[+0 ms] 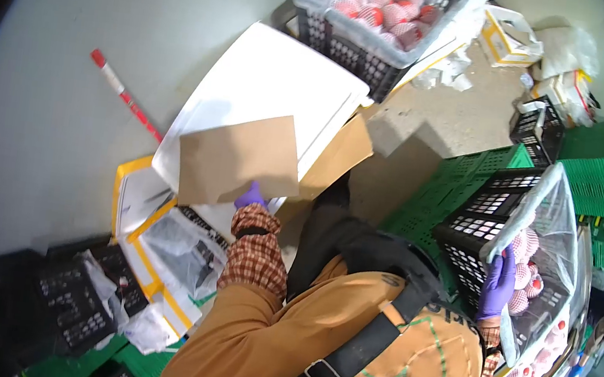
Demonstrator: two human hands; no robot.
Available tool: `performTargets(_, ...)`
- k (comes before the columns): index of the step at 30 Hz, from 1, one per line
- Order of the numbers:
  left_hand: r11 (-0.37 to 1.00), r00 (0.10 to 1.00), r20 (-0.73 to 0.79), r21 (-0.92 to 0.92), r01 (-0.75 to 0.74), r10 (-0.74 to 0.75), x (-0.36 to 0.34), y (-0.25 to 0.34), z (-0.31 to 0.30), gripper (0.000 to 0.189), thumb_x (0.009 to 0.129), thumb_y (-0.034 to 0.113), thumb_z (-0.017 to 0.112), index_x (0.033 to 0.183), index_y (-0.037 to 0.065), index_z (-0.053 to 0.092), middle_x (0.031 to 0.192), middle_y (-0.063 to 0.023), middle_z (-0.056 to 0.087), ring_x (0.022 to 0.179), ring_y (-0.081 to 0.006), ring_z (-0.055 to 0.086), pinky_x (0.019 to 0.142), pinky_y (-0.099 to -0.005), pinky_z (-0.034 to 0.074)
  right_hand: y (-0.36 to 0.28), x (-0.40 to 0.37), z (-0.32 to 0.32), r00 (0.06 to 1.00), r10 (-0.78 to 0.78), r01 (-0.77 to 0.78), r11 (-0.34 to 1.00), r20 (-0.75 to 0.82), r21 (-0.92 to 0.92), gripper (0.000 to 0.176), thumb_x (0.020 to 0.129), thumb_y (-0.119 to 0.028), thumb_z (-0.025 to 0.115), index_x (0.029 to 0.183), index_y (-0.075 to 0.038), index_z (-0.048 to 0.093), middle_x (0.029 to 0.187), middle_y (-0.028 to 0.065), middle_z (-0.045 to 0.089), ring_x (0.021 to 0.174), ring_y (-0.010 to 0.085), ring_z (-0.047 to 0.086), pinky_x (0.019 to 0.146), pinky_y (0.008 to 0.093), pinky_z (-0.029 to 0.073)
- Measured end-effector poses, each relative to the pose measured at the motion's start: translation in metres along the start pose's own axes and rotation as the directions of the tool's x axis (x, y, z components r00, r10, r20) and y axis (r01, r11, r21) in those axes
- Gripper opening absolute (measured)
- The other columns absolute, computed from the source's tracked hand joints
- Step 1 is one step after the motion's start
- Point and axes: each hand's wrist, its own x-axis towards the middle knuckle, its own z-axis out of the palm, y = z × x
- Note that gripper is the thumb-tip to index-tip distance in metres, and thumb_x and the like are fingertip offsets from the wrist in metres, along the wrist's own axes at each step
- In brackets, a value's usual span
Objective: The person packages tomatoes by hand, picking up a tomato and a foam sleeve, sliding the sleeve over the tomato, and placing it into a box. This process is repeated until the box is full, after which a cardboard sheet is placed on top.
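My left hand [252, 196], in a purple glove, is at the lower edge of a flat brown cardboard sheet [238, 156]; its fingers are partly hidden, and the grip is unclear. The sheet lies over a white foam lid or board [274, 79]. On the right, my right hand [498, 286], also gloved in purple, reaches into a black crate [474, 232] lined with clear plastic. Its fingers are against red fruits in white foam nets [524, 250]; whether it grips one is hidden.
A grey crate [349, 47] of netted fruits stands at the top. Green crates [449, 184] are stacked beside the black one and at far right [593, 179]. Black crates [69, 303] and an open white-yellow box [155, 276] lie at lower left.
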Motion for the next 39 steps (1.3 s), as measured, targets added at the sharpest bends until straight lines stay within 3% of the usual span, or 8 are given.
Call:
performTargets(2,0.858,0.957,0.110,0.425,-0.288,0.267,0.009,-0.003,-0.004,0.058,0.084,0.046,0.065,0.117,-0.001,0.058,0.112,-0.0175,0.066,0.101,-0.0250,0.065,0.087,-0.0368,0.051,-0.013,0.001,0.000,1.000,-0.019,0.019,0.999,-0.013,-0.036,0.037,0.098,-0.019,0.050,0.130,0.000,0.052,0.118,0.0159,0.062,0.109,0.0235,0.059,0.095,0.0330,0.044)
performTargets(3,0.493,0.830,0.302,0.690,-0.530,0.469,0.050,-0.009,0.001,0.050,0.088,0.044,0.062,0.119,0.004,0.058,0.113,-0.0176,0.065,0.104,-0.0237,0.064,0.091,-0.0364,0.049,-0.015,0.003,0.001,0.998,-0.055,0.055,0.998,-0.022,-0.010,0.037,0.098,-0.020,0.049,0.129,0.001,0.053,0.118,0.0178,0.062,0.109,0.0270,0.059,0.096,0.0342,0.044)
performTargets(4,0.908,0.971,0.191,0.364,-0.207,0.145,0.050,-0.003,-0.003,0.028,0.087,0.031,0.061,0.108,0.013,0.066,0.102,-0.0167,0.067,0.099,-0.0250,0.061,0.086,-0.0381,0.048,-0.021,0.003,0.000,0.998,-0.055,0.055,0.998,-0.026,-0.008,0.036,0.098,-0.019,0.049,0.127,0.001,0.053,0.118,0.0192,0.061,0.109,0.0285,0.060,0.095,0.0349,0.045)
performTargets(5,0.902,0.965,0.204,0.364,-0.231,0.165,0.040,-0.005,-0.002,0.028,0.087,0.031,0.061,0.108,0.013,0.066,0.102,-0.0167,0.067,0.099,-0.0250,0.061,0.086,-0.0381,0.048,-0.022,0.002,0.000,0.997,-0.066,0.066,0.998,-0.044,-0.017,0.035,0.097,-0.018,0.049,0.126,0.002,0.054,0.118,0.0194,0.062,0.109,0.0284,0.060,0.094,0.0354,0.045)
performTargets(7,0.684,0.967,0.027,-0.712,-0.159,0.253,0.008,0.001,0.006,0.041,0.088,0.011,0.060,0.127,0.004,0.050,0.117,-0.0150,0.060,0.100,-0.0292,0.061,0.084,-0.0425,0.051,-0.016,0.000,0.002,0.989,-0.117,0.111,0.991,-0.093,-0.072,0.033,0.095,-0.016,0.050,0.122,0.002,0.056,0.115,0.0207,0.063,0.105,0.0312,0.062,0.091,0.0377,0.048)
performTargets(15,0.207,0.357,-0.005,-0.806,-0.555,0.934,-0.214,0.138,-0.111,0.046,0.086,0.005,0.055,0.131,-0.002,0.044,0.124,-0.0145,0.053,0.113,-0.0269,0.054,0.097,-0.0379,0.045,-0.022,0.001,0.003,0.992,-0.040,0.030,0.996,-0.122,-0.085,0.035,0.089,-0.016,0.054,0.122,-0.003,0.057,0.109,0.0210,0.065,0.098,0.0361,0.065,0.085,0.0403,0.051)
performTargets(27,0.126,-0.296,0.512,-0.638,-0.759,0.806,-0.275,0.463,0.087,0.057,0.087,0.006,0.057,0.139,-0.006,0.037,0.136,-0.0148,0.049,0.123,-0.0231,0.048,0.104,-0.0328,0.037,-0.040,0.012,0.002,0.979,0.140,-0.151,0.986,-0.148,-0.066,0.034,0.088,-0.014,0.052,0.119,-0.002,0.060,0.106,0.0194,0.065,0.091,0.0308,0.066,0.083,0.0360,0.051)
performTargets(39,-0.177,-0.121,0.798,-0.018,-0.984,0.591,-0.156,0.543,0.308,0.061,0.081,0.010,0.062,0.139,0.005,0.043,0.108,-0.0163,0.066,0.095,-0.0253,0.064,0.089,-0.0349,0.049,-0.048,0.018,0.007,0.885,0.431,-0.451,0.887,-0.176,-0.095,0.037,0.090,-0.025,0.051,0.115,0.000,0.062,0.105,0.0194,0.067,0.097,0.0332,0.065,0.088,0.0379,0.049)
